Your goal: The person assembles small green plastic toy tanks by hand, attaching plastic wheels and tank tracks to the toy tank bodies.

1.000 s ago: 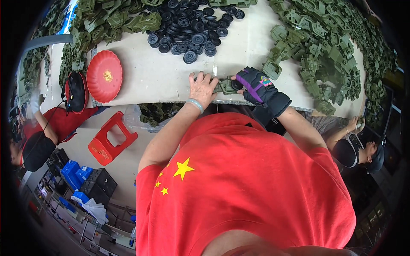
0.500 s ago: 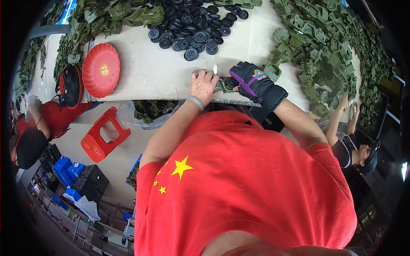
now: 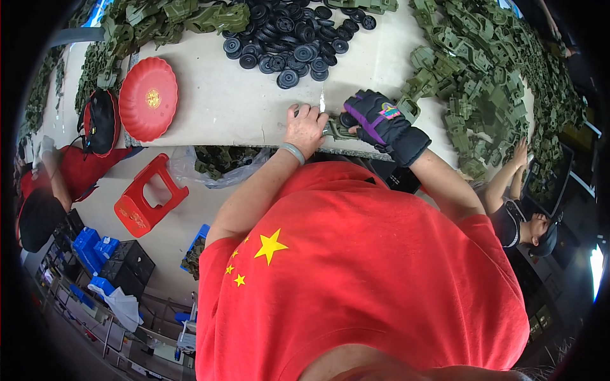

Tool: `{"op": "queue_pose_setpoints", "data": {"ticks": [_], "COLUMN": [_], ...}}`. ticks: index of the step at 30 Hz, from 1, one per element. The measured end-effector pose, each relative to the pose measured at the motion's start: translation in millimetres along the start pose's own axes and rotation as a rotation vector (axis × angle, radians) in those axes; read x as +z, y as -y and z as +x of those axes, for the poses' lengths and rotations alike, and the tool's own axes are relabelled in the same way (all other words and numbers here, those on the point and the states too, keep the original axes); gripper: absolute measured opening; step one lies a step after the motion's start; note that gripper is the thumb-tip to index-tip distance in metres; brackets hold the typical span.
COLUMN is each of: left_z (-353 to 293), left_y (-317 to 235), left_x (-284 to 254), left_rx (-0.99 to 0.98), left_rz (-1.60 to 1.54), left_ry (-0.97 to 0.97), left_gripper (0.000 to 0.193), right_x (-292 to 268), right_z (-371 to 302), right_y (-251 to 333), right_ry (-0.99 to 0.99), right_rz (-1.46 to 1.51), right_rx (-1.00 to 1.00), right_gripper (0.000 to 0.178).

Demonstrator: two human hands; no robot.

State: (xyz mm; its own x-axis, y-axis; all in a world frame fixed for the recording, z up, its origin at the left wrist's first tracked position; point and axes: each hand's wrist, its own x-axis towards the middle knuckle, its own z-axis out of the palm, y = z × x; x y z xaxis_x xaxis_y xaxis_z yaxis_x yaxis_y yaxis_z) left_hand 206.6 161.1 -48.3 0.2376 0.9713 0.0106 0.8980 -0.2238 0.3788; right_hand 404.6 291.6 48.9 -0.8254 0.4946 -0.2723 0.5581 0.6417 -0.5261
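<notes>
Toy part (image 3: 342,131) in green plastic lies nearer the wearer than the heap of black wheels (image 3: 286,41), and mostly hidden: only its middle shows between the two hands. A black wheel (image 3: 347,119) on it is partly covered by the right hand (image 3: 372,120). What the left palm covers cannot be made out, nor can a dark spot at its fingertips. The heap's far side is cut off by the frame.

The left hand (image 3: 305,130), bare with a pale bracelet (image 3: 293,152), is palm down with fingers bent, straight toward the wearer from the heap; its grip looks narrow, but whether it clasps the part I cannot tell. The right hand, in a black and purple glove, reaches in nearer the wearer and right of the heap, its grip closed on the part's right end, thumb on the near side.

On the pale surface (image 3: 222,114), piles of green parts flank the heap left (image 3: 136,22) and right (image 3: 470,95); a red dish (image 3: 149,101) sits left of it. Wearer-side and left of the heap, beyond the surface's edge, are a clear bag (image 3: 248,174) and red stool (image 3: 143,200). Co-workers, blurred toward the rim, sit far left (image 3: 41,219) and far right (image 3: 511,219) of the heap.
</notes>
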Motion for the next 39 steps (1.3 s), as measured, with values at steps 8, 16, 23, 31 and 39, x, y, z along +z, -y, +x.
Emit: {"op": "queue_pose_setpoints", "data": {"ticks": [8,16,23,31,39], "left_z": [-1.8,-2.7,-3.9,-3.1,-5.2], "left_y": [2.2,3.2,6.4,5.4,4.9], "left_x": [1.1,1.6,9.4,11.4,15.3], "left_rx": [0.007,0.014,0.032,0.032,0.031], "left_rz": [-0.015,-0.022,-0.018,-0.028,-0.015], "left_ry": [0.020,-0.022,-0.045,-0.049,-0.083], "left_gripper": [0.055,0.054,0.046,0.040,0.041], "right_x": [8.6,10.9,65.7,76.0,76.0], "right_z": [-0.9,18.3,55.5,50.9,47.0], "right_y": [-0.4,-4.9,-6.4,-13.1,-10.2], "right_ry": [0.130,-0.150,-0.123,-0.129,-0.183], "right_rz": [0.019,0.333,-0.042,0.044,0.080], "right_rx": [0.039,0.162,0.020,0.250,0.116], "right_gripper": [0.049,0.045,0.025,0.032,0.035]}}
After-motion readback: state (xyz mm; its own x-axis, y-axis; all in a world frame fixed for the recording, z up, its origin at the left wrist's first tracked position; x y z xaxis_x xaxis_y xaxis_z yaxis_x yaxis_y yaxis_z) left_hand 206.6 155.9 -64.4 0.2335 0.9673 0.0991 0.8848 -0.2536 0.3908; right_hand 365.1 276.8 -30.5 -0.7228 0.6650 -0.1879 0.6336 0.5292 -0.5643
